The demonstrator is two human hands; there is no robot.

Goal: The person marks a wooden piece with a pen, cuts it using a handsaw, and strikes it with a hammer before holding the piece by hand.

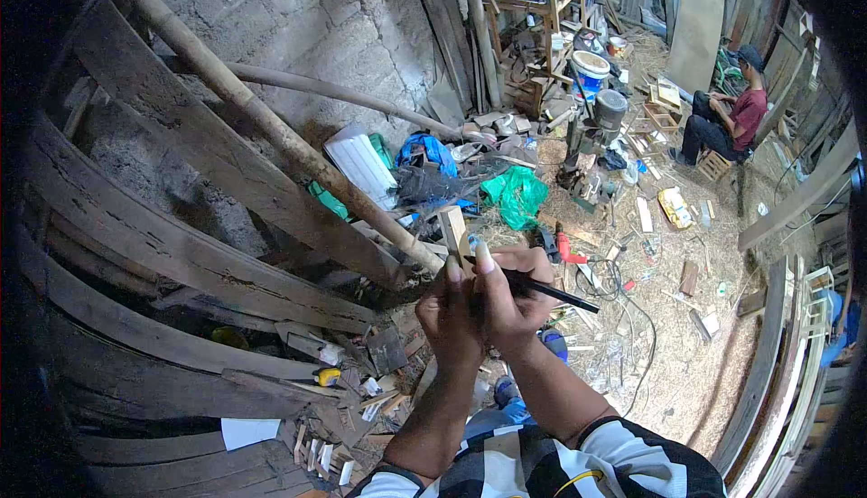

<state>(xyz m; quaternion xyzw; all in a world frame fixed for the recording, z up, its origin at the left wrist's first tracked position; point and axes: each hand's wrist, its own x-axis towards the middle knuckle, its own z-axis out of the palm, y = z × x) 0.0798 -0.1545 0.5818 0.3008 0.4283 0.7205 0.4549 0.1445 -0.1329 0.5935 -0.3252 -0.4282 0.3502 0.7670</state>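
Both my hands are raised together in front of my chest. My left hand (449,317) is closed around a small light wooden block (452,227), which sticks up above the thumb. In my right hand (515,299) is a black pencil (571,297), pinched between thumb and fingers. Its back end points to the right, and its tip lies near the wood by the two thumbs. The fingers behind the block are largely hidden.
Wooden planks (244,268) and a long pole (280,137) lean on my left. A yellow tape measure (327,377) rests among them. Ahead are a green plastic bag (515,196), a red power tool (567,245) and a cable. A person (727,114) sits at the right.
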